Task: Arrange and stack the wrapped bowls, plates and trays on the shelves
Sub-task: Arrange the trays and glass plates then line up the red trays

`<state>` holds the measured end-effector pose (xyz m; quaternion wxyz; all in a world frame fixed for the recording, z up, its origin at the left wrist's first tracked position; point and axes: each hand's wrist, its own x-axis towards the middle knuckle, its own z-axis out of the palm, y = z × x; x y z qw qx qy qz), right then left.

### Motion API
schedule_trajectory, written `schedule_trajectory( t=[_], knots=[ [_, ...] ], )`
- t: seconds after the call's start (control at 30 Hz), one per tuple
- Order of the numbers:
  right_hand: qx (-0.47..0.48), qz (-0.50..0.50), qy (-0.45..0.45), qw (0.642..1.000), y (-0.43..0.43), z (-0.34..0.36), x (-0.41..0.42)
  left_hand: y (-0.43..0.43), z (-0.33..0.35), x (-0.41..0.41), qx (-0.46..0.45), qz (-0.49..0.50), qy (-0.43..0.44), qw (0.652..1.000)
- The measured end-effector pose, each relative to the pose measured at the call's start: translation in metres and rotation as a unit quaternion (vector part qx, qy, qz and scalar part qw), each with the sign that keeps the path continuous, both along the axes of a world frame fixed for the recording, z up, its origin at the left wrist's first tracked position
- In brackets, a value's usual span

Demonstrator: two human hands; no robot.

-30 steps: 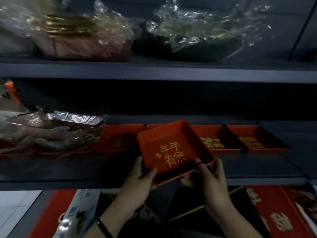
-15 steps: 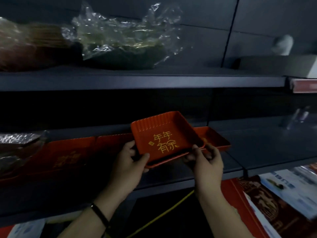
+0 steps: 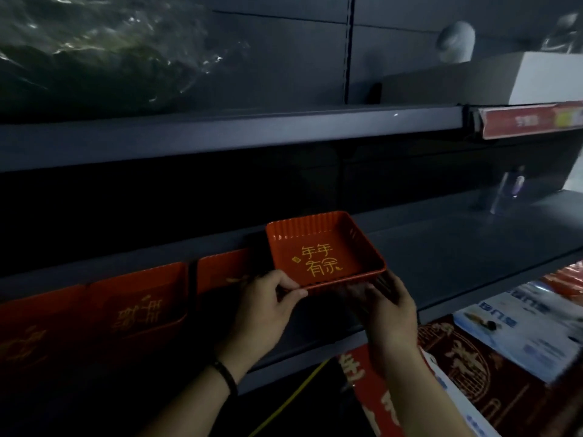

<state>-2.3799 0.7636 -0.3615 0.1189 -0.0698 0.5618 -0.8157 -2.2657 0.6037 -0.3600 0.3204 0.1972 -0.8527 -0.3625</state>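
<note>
You face dark grey metal shelving in dim light. Its back panel (image 3: 284,58) is plain grey sheet, split by a slotted upright (image 3: 349,48). The upper shelf (image 3: 220,137) crosses your view rising to the right. The lower shelf (image 3: 457,247) runs beneath it, with deep shadow behind. To your right, a red label strip (image 3: 530,121) fronts the neighbouring bay's shelf.

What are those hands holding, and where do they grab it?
Both hold the red square tray with gold writing: the left hand pinches its near left corner, the right hand grips under its near right corner.
</note>
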Motion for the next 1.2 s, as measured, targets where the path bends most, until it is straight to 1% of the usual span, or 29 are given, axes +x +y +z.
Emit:
schedule_trajectory(
  t=[0.07, 0.1, 0.2, 0.33, 0.5, 0.73, 0.87, 0.93, 0.97, 1.07, 1.1, 1.2],
  knots=[
    [-0.038, 0.038, -0.038, 0.998, 0.003, -0.003, -0.005, -0.002, 0.002, -0.017, -0.012, 0.006, -0.016, 1.000],
    [-0.042, 0.047, -0.035, 0.997, 0.005, 0.000, -0.004, -0.004, 0.002, -0.025, -0.023, 0.011, -0.022, 0.999],
    [-0.028, 0.059, -0.014, 0.998, 0.001, 0.005, 0.001, -0.009, 0.003, -0.050, -0.032, 0.031, -0.035, 0.998],
    [-0.032, 0.055, -0.051, 0.997, -0.008, 0.001, 0.004, -0.013, 0.004, -0.074, -0.029, 0.070, -0.045, 0.996],
    [-0.002, 0.054, -0.049, 0.997, -0.012, 0.000, 0.005, -0.016, 0.007, -0.086, -0.072, 0.084, -0.027, 0.993],
    [0.055, 0.046, -0.027, 0.997, -0.019, -0.007, 0.012, -0.007, 0.009, -0.086, -0.082, 0.101, -0.018, 0.991],
    [0.064, 0.067, -0.050, 0.994, -0.021, -0.006, 0.017, -0.002, 0.012, -0.090, -0.098, 0.119, -0.022, 0.988],
    [0.065, 0.076, -0.055, 0.993, -0.021, -0.004, 0.020, 0.002, 0.007, -0.091, -0.124, 0.109, -0.049, 0.985],
    [0.071, 0.079, -0.056, 0.993, -0.022, -0.003, 0.020, 0.002, 0.003, -0.091, -0.150, 0.108, -0.078, 0.980],
    [0.088, 0.093, -0.062, 0.990, -0.024, -0.003, 0.023, 0.002, -0.001, -0.086, -0.212, 0.131, -0.194, 0.949],
    [0.092, 0.097, -0.064, 0.989, -0.026, -0.004, 0.023, 0.002, -0.002, -0.083, -0.227, 0.136, -0.216, 0.940],
    [0.116, 0.108, -0.061, 0.986, -0.030, -0.005, 0.026, 0.001, -0.007, -0.079, -0.280, 0.099, -0.233, 0.926]
  ],
)
